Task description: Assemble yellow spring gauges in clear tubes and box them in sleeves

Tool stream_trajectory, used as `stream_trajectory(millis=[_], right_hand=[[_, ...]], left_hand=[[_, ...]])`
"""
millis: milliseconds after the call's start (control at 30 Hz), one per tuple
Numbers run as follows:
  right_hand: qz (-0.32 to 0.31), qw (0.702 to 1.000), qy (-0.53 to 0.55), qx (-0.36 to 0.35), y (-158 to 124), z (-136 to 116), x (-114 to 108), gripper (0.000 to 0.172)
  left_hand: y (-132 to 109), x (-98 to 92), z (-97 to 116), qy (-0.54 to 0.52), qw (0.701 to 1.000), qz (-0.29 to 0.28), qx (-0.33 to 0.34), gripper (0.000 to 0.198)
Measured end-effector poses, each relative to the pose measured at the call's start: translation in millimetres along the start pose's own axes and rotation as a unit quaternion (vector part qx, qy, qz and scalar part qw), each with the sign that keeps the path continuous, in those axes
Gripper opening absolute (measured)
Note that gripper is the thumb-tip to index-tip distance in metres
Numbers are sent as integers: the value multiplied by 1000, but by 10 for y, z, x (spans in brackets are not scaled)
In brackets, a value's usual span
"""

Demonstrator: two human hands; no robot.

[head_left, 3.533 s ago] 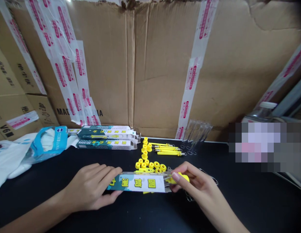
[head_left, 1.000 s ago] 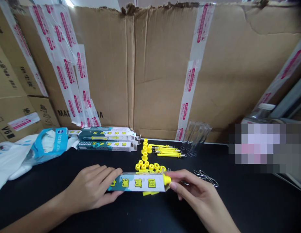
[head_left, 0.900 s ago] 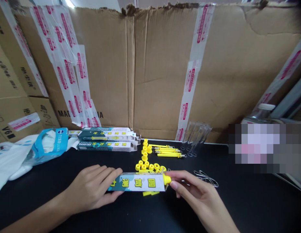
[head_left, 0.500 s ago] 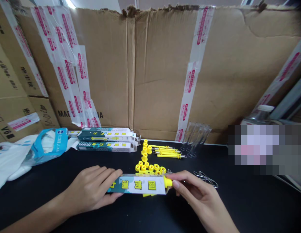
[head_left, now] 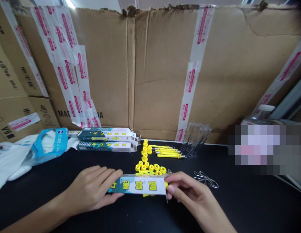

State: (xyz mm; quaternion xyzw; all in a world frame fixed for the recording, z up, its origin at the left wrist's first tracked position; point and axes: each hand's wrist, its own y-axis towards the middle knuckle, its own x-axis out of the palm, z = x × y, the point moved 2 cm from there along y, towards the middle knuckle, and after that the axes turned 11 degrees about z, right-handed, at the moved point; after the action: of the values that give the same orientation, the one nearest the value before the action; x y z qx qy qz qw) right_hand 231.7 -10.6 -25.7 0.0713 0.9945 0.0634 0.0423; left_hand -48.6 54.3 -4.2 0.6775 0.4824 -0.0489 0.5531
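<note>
My left hand (head_left: 93, 187) is wrapped round the left end of a narrow white and teal cardboard box (head_left: 143, 185) with yellow lettering. At the box's open right end, my right hand (head_left: 189, 191) pinches a yellow plastic cap (head_left: 166, 185), of which only a sliver shows. The rest of whatever the cap belongs to is hidden inside the box. An end flap hangs down below the opening. Just behind the box lie several small yellow rings and caps (head_left: 144, 157), partly covered by it.
Several similar boxes (head_left: 105, 146) are stacked at the back left, beside a blue and clear plastic packet (head_left: 49, 145). Yellow rods with springs (head_left: 171, 156), clear tubes (head_left: 196, 137) and metal hooks (head_left: 206, 179) lie to the right. Cardboard (head_left: 160, 74) walls the back.
My right hand has moved slightly left, and the yellow cap has gone deeper into the box, so less of it sticks out. My left hand has kept its place.
</note>
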Motion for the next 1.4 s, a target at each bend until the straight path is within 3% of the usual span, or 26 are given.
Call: stream_trajectory(millis=[333,433,600,767,867,1000,1167,1300,1400], right_hand=[[105,974,-171,-103,-36,56,-22,27],[100,979,-142,-102,-47,6,-1,25],[17,993,-71,-91,-57,-70,40,25],[63,995,-35,-70,-67,-56,50,24],[102,993,5,-55,-65,-42,44,19],[145,988,19,-43,-22,-74,-26,25],[111,993,0,-50,57,-111,-110,27],[91,995,-2,-37,71,-76,-107,28],[120,992,18,-38,47,-65,-75,27]], left_hand=[[-64,-3,9,-27,1000,-5,2,35],[-56,-4,12,-19,1000,-16,3,35],[-21,-6,14,-1,1000,-20,-6,35],[-46,7,-1,-8,1000,-19,-11,34],[-70,18,-50,-17,998,-14,-60,40],[-70,24,-138,-45,982,-41,-180,45],[-28,37,-187,-90,947,-80,-297,41],[-17,65,-215,-142,932,-67,-327,36],[-30,92,-232,-175,925,-77,-327,33]])
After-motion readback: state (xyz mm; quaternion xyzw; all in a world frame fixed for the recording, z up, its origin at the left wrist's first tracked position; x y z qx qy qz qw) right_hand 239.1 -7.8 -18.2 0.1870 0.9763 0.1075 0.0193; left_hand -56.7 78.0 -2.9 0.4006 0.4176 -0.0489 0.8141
